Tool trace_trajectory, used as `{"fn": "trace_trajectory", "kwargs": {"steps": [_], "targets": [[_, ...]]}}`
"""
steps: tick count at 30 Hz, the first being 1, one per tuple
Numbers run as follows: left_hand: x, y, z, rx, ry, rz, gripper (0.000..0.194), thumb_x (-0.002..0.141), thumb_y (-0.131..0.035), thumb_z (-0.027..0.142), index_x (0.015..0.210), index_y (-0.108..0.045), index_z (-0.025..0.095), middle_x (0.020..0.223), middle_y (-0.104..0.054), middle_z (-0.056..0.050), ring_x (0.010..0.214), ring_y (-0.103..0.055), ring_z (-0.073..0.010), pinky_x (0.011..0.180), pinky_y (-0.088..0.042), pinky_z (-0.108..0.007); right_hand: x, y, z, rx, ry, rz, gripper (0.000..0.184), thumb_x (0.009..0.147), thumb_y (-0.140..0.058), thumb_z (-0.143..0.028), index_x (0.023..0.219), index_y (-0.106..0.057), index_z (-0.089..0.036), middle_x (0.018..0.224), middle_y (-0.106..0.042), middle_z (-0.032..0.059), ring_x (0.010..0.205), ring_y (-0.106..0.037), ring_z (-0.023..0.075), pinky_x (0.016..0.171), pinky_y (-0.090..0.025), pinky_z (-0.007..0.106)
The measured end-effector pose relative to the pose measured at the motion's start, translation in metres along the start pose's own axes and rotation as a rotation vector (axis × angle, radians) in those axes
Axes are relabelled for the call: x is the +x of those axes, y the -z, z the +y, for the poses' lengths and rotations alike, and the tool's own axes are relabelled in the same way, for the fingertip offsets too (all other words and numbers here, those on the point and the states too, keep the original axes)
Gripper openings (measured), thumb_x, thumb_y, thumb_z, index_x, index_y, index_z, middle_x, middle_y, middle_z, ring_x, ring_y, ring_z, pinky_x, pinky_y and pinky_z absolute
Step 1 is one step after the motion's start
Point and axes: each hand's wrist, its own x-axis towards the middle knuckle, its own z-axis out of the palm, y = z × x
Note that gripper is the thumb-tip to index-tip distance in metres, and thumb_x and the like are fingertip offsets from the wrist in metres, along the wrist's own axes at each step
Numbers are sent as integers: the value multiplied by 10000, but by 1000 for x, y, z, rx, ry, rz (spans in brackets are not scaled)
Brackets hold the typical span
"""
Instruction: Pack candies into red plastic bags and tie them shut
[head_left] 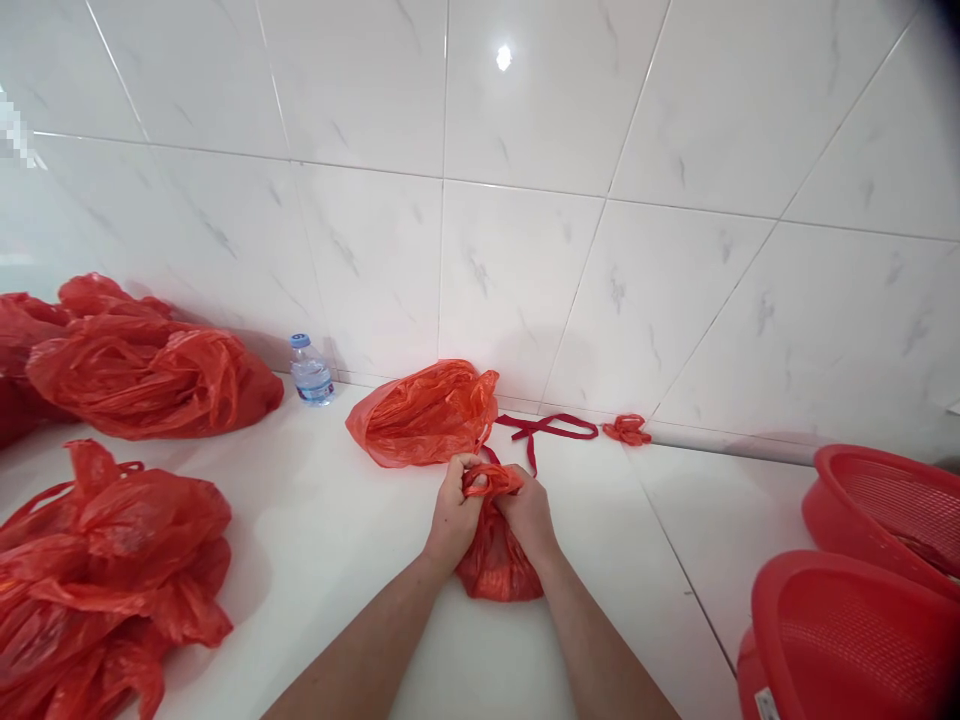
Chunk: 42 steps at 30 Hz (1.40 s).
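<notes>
Both hands grip the gathered top of a small red plastic bag (501, 568) on the white table. My left hand (455, 508) is closed round the twisted neck from the left, thumb on top. From the right, my right hand (529, 512) pinches the same neck, its fingers partly hidden by the plastic. Something fills the bag's bottom, but I cannot make out what. Just beyond my hands lies a loose, crumpled orange-red plastic bag (420, 415). A dark red ribbon (562, 428) trails beside it along the wall.
Several filled red bags lie at left, one heap (150, 375) behind another (142, 530). A small water bottle (311, 372) stands by the tiled wall. Right of the ribbon is a small red plastic scrap (628, 430). Two red baskets, one near (780, 600) and one farther (832, 490), stand at right.
</notes>
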Motion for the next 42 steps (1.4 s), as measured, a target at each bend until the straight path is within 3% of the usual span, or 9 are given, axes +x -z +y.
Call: {"fn": "trace_trajectory", "kwargs": {"steps": [6, 10, 14, 20, 26, 29, 32, 36, 42], "targets": [[-3, -3, 7, 70, -37, -115, 287, 720, -547, 108, 984, -526, 219, 965, -569, -22, 900, -543, -177, 833, -434, -311, 2, 5, 8, 37, -24, 112, 108, 689, -556, -209, 583, -544, -227, 598, -581, -36, 575, -451, 148, 540, -334, 262], [-2, -3, 3, 87, -11, -87, 209, 733, -583, 158, 932, -563, 218, 954, -573, -29, 891, -546, -184, 823, -435, -315, 4, 5, 13, 76, -31, 127, 126, 680, -558, -206, 559, -534, -232, 561, -548, -42, 555, -424, 143, 532, -323, 262], [2, 0, -3, 123, -65, -65, 128, 797, -522, 187, 895, -599, 218, 917, -589, -32, 888, -550, -188, 838, -424, -327, 7, 7, 12, 136, -23, 78, 55, 665, -589, -193, 653, -623, -236, 653, -617, -30, 630, -497, 159, 595, -376, 270], [4, 0, -9, 127, -95, -12, 188, 790, -487, 149, 874, -635, 230, 924, -613, -24, 906, -556, -188, 849, -420, -319, 10, 17, 12, 273, -63, -68, 195, 659, -659, -228, 853, -675, -214, 807, -680, 13, 740, -588, 187, 700, -446, 311], [5, 2, -7, 120, -119, 45, 197, 819, -482, 187, 901, -655, 233, 949, -614, -37, 936, -555, -196, 868, -418, -326, 7, 25, 10, 880, -262, -233, 348, 678, -702, -323, 999, -657, -197, 921, -681, 51, 820, -621, 211, 757, -473, 345], [6, 6, -8, 128, -165, 130, 223, 855, -451, 202, 970, -640, 233, 1021, -598, -46, 998, -539, -192, 922, -394, -332, 9, 30, 11, 1068, -316, -116, 199, 687, -710, -316, 855, -670, -218, 834, -666, 14, 765, -607, 171, 733, -476, 311], [7, 11, -12, 78, -93, 265, 210, 883, -433, 258, 1006, -598, 221, 1035, -594, -50, 966, -549, -183, 884, -417, -322, 14, 40, 16, 1137, -334, -36, 124, 685, -719, -287, 766, -636, -244, 608, -557, -54, 626, -549, 118, 660, -464, 266], [9, 15, -16, -15, 37, 362, 238, 897, -415, 370, 1018, -560, 224, 1049, -590, -47, 919, -557, -173, 751, -452, -283, 18, 58, 24, 1189, -313, 53, 135, 745, -665, -349, 731, -590, -237, 482, -401, -79, 499, -443, 99, 559, -429, 250], [10, 20, -15, -114, 106, 421, 293, 882, -414, 460, 970, -558, 220, 1024, -596, -53, 950, -561, -182, 709, -469, -274, 15, 83, 30, 1204, -309, 233, 260, 774, -614, -414, 640, -523, -211, 409, -278, -87, 408, -289, 82, 399, -251, 205]]}}
